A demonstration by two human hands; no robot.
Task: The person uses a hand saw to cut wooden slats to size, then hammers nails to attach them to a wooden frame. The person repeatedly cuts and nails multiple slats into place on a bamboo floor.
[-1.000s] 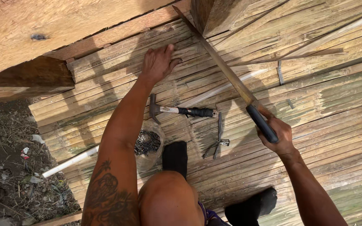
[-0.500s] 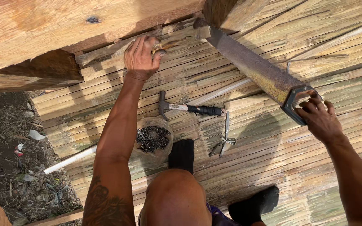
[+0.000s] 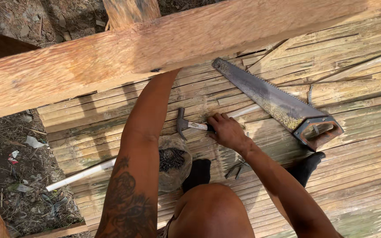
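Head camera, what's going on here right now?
A person crouches on a bamboo slat floor under a rough wooden beam. The right hand grips the handle of a hammer lying on the slats. The left arm reaches up behind the beam, so that hand is hidden. A hand saw lies flat to the right, untouched, and a bag of nails sits by the knee.

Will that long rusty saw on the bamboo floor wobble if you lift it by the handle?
Probably a little. The rusty hand saw with the dark handle has a long, thin blade, so its tip may flex and sag. It lies flat on the split-bamboo floor, so it shouldn't roll. Its toothed edge looks likely to snag.
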